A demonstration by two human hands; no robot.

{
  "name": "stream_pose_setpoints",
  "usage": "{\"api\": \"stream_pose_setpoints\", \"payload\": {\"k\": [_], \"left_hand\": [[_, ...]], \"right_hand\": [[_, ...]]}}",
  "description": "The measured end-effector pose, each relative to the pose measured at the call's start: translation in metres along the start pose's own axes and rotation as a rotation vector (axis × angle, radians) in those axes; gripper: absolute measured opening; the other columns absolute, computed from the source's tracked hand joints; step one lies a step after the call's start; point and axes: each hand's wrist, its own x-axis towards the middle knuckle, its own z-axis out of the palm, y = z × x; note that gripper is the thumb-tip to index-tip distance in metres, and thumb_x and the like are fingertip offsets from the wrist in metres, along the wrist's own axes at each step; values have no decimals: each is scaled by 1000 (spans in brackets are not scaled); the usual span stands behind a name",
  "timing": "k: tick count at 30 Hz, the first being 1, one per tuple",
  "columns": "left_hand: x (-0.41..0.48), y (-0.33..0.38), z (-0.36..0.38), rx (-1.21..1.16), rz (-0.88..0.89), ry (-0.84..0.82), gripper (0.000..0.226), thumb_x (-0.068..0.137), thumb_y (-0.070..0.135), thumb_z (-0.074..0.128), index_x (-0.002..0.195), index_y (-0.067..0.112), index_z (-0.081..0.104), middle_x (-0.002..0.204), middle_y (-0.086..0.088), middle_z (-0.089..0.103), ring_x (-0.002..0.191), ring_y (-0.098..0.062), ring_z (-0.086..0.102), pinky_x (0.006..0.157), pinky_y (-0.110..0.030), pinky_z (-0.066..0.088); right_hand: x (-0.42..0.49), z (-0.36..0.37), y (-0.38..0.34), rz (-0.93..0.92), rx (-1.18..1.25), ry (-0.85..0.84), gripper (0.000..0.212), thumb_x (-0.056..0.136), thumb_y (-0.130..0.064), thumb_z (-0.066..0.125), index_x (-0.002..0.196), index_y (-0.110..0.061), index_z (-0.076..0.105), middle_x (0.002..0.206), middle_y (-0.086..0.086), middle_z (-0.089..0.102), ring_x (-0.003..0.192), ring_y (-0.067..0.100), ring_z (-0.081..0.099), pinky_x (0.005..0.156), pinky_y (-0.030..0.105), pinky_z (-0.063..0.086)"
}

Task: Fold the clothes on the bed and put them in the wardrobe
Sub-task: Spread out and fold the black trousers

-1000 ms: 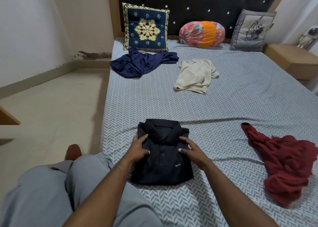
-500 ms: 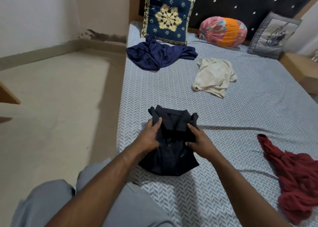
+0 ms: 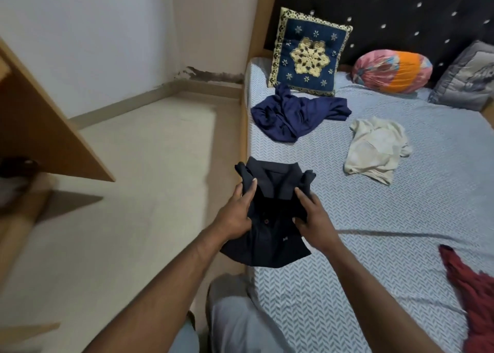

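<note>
A folded dark navy polo shirt point(image 3: 270, 235) hangs above the left edge of the bed point(image 3: 401, 219), collar away from me. My left hand point(image 3: 236, 213) grips its left side, thumb on top. My right hand point(image 3: 312, 219) grips its right side the same way. Loose on the bed lie a crumpled blue garment point(image 3: 294, 114), a cream shirt point(image 3: 374, 146) and a red garment point(image 3: 473, 288) at the right edge. A wooden wardrobe door point(image 3: 40, 128) stands open at the far left.
Three cushions lean on the dark headboard: a blue and gold one point(image 3: 310, 53), a pink and orange bolster point(image 3: 393, 70) and a grey one point(image 3: 470, 77). Bare beige floor point(image 3: 133, 192) lies between bed and wardrobe. My grey-trousered legs point(image 3: 240, 323) are below.
Both hands closed on the folded polo and lifted it off the bed, carrying it left over the bed's edge. My view has swung left, bringing the wardrobe door into sight.
</note>
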Motion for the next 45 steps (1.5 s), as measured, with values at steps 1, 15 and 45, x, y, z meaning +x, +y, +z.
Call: {"api": "stream_pose_setpoints", "payload": {"k": [1, 15, 45], "left_hand": [[-14, 9, -17, 6, -27, 2, 108, 77, -1, 54, 150, 46, -10, 161, 3, -4, 142, -25, 32, 98, -40, 49], [-187, 89, -242, 56, -302, 446, 103, 87, 3, 53, 146, 54, -14, 158, 4, 6, 101, -27, 62, 70, -35, 55], [-411, -124, -528, 35, -1044, 1228, 105, 87, 0, 62, 153, 32, -12, 162, -7, -7, 103, -40, 57, 66, -49, 56]], "right_hand": [[-2, -7, -18, -11, 6, -22, 83, 78, 10, 65, 152, -13, 33, 154, 12, 29, 140, 27, 37, 108, 23, 33], [20, -83, -307, -379, 56, -165, 76, 86, 4, 56, 154, -19, 29, 159, 5, 23, 144, 24, 31, 112, 26, 33], [164, 184, -808, -1319, -3, -821, 99, 82, -1, 64, 156, -34, 8, 164, 4, 7, 134, 34, 41, 94, 45, 52]]}}
